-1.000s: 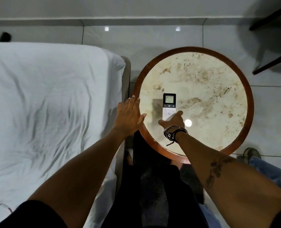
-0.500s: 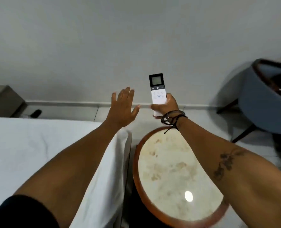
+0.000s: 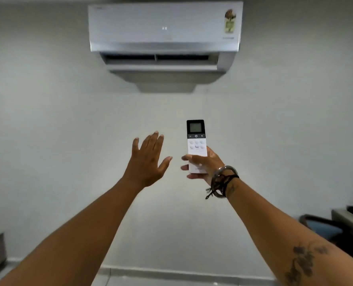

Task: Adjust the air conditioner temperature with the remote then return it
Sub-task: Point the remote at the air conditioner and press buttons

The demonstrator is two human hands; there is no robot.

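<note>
Below the air conditioner, right hand grips remote; left hand splayed, empty.

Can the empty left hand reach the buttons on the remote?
Probably yes. The left hand is open beside the remote, nothing lies between them, and the right hand grips only its lower end.

remote: minus, power, plus signs | air conditioner: digits, sticker unreadable
</note>
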